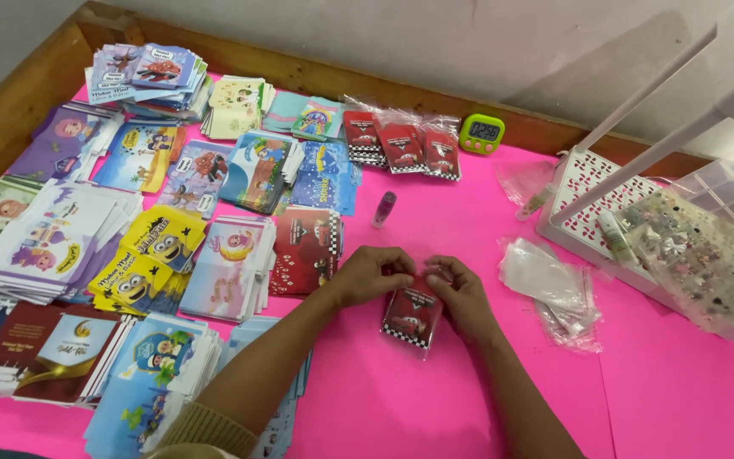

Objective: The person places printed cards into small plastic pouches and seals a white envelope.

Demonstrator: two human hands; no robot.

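Left hand: the left hand (373, 274) pinches the top left edge of a red car-print envelope packet (412, 316), fingers curled onto it.
Right hand: the right hand (460, 293) grips the packet's top right edge, fingertips (431, 274) folded over the clear wrap.
Packet: it lies on the pink tabletop (435, 399), between both hands, near the middle.
Left side: stacks of printed envelopes (142, 255) cover the table in rows.
Far edge: three wrapped red packets (401, 146), with a green digital timer (481, 133) just beside them.
Middle: a small purple tube (384, 208) lies beyond the hands.
Right: clear plastic sleeves (554, 289) lie near a white rack (596, 200).
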